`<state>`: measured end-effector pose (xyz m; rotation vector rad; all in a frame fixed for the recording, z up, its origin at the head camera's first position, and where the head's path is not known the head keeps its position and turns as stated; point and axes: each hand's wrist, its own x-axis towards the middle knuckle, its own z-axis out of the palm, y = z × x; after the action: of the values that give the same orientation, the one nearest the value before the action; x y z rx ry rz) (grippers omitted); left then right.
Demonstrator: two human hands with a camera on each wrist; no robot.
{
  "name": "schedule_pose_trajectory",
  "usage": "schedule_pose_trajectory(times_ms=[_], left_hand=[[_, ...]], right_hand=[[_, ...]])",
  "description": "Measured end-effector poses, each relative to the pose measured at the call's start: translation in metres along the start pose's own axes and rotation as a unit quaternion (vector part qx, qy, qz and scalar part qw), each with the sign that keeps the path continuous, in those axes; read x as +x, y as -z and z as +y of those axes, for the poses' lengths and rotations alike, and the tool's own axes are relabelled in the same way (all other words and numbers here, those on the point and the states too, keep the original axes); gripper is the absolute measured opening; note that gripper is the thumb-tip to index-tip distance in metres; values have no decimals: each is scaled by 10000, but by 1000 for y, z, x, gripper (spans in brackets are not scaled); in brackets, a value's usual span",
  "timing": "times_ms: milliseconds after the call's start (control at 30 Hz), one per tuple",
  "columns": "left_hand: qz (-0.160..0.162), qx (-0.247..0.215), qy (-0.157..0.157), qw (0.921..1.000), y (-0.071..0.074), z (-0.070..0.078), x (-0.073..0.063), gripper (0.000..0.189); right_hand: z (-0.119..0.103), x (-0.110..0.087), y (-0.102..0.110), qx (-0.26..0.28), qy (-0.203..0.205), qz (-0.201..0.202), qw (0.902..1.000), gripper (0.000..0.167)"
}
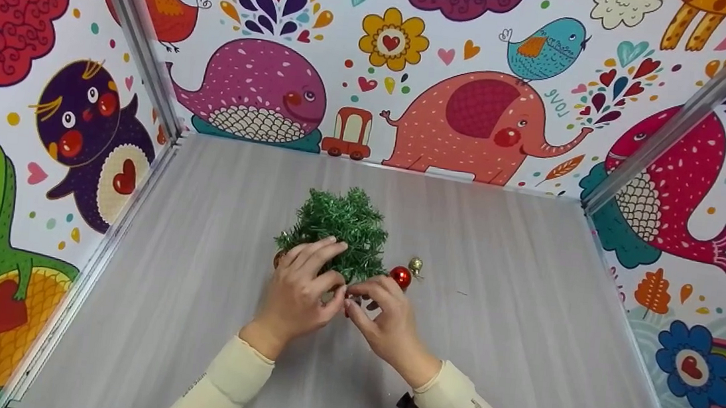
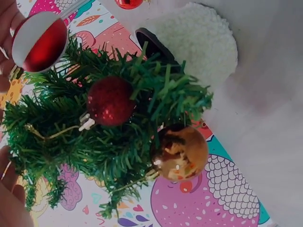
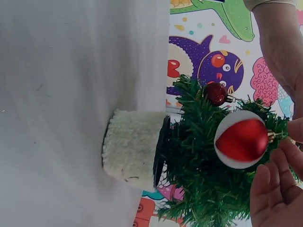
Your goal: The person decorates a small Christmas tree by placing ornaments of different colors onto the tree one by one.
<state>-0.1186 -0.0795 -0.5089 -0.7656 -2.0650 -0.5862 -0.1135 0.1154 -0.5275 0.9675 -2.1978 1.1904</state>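
A small green artificial Christmas tree stands in a fuzzy white pot on the table. A red-and-white bauble hangs on its near side, its gold cap and string toward the fingertips. My left hand lies against the branches, thumb and index pinching at the bauble's string. From the right, my right hand meets it, thumb and forefinger pinching at the same string; the string between the fingers is mostly hidden. A dark red glitter bauble and a shiny gold bauble also hang on the tree.
On the table right of the tree lie a shiny red bauble and a small gold ornament. Printed cartoon panels wall in the back and sides of the grey table. A black piece shows beside the right sleeve.
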Motion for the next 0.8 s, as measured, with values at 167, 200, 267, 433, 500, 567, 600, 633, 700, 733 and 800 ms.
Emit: schedule_pose_trajectory(times_ms=[167,200,267,433,500,567,600,633,700,733,800], left_hand=[[94,-68,52,9999,-2,1,-1,11],[106,-75,61,9999,-2,2,-1,10],[130,-78,76,9999,-2,2,-1,10],[164,14,80,9998,-2,1,-1,9],[157,65,72,9998,-1,0,-1,9],[153,91,77,9998,-1,-1,1,8],[177,107,79,9998,0,-1,2,7],[201,119,90,9997,0,-1,3,7],[260,145,136,9995,0,-1,4,5],[285,155,172,9993,0,-1,4,4],[311,198,256,9990,0,-1,5,3]], right_hand=[[-1,6,-3,58,-36,177,9998,13],[-1,7,-4,95,-67,204,9997,13],[0,8,-3,117,-86,221,9996,13],[6,12,-1,-315,95,389,9987,13],[9,14,0,-570,195,471,9971,12],[11,18,0,-773,299,513,9952,11],[12,20,0,-841,323,524,9946,11],[13,21,0,-896,336,532,9940,10],[13,24,-1,-986,326,518,9932,9],[13,25,-1,-1025,307,507,9930,9],[13,26,-1,-1094,234,475,9926,7]])
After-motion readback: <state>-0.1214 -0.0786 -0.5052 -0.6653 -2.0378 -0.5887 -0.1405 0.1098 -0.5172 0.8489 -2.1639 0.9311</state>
